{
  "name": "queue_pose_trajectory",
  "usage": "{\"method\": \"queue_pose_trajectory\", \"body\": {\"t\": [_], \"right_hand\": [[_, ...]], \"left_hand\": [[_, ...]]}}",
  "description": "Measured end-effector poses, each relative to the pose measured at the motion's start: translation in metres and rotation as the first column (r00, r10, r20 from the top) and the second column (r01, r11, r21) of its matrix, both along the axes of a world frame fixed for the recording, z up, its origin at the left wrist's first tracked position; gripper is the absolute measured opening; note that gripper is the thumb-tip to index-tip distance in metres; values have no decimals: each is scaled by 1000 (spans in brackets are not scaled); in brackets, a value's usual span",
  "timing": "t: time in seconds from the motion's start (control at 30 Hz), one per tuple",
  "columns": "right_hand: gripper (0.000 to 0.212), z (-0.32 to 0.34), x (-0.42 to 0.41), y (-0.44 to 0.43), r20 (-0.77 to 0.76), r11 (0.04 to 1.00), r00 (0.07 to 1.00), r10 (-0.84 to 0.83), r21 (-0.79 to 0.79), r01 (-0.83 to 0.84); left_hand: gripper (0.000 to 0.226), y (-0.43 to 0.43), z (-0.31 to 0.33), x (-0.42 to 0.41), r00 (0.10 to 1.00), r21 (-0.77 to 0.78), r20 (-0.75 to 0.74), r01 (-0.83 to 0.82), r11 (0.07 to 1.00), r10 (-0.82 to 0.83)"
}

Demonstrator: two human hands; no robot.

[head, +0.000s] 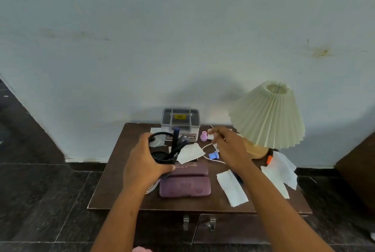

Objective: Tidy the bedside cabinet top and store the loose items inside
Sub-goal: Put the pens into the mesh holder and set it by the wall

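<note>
My left hand point(142, 162) grips a black mesh pen holder point(161, 149) with dark pens in it, lifted and tilted over the dark wooden cabinet top point(121, 186). My right hand point(227, 146) pinches a small white item point(210, 136) with a white cable point(207, 157) trailing beneath it. An open purple case point(184, 184) lies in the middle of the top. Crumpled white tissues lie at the centre point(190, 152), front right point(232, 189) and far right point(281, 172). A blue spool point(213, 155) and a pink spool point(203, 136) sit near the cable.
A grey lidded box point(180, 119) stands at the back against the wall. A lamp with a pleated cream shade point(267, 118) fills the right back corner, an orange item point(269, 159) beside its base. Two cabinet door handles point(185, 221) show below the front edge.
</note>
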State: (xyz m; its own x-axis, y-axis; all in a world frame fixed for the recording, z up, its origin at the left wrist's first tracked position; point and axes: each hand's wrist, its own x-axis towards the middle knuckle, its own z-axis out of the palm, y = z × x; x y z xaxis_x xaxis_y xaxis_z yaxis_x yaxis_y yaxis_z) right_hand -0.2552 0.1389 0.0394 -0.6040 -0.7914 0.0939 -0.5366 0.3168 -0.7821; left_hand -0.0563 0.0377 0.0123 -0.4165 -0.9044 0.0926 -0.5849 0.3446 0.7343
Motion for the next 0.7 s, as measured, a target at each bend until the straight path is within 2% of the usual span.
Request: {"method": "queue_pose_trajectory", "body": {"t": [0.03,0.1,0.17,0.33,0.47,0.53,0.63,0.7], "right_hand": [[26,-15,-7,-3,-89,984,995,45,177,-28],[25,-42,-14,-7,-199,873,965,173,484,-57],[26,-61,-15,-14,-239,786,940,241,617,-45],[38,-83,-13,-39,-289,718,896,337,695,-46],[56,-87,-15,-51,-203,707,901,384,692,-146],[62,-84,-13,-53,-216,725,887,408,667,-171],[55,-84,-9,-59,-278,807,893,353,573,-140],[57,-87,-6,-63,-263,788,878,401,588,-184]], "left_hand": [[96,-6,1,1,1000,-9,-7,-21,1000,21],[94,-15,3,1,999,-28,-27,-43,999,42],[93,-22,2,-1,998,-43,-49,-49,998,47],[92,-28,0,-5,998,-43,-57,-10,999,8],[95,-30,0,-6,999,-62,-44,5,998,-8],[94,-30,1,-5,999,-63,-45,7,998,-9],[93,-32,2,-3,998,-56,-60,-3,998,0],[93,-31,2,-3,998,-52,-56,-4,999,1]]}}
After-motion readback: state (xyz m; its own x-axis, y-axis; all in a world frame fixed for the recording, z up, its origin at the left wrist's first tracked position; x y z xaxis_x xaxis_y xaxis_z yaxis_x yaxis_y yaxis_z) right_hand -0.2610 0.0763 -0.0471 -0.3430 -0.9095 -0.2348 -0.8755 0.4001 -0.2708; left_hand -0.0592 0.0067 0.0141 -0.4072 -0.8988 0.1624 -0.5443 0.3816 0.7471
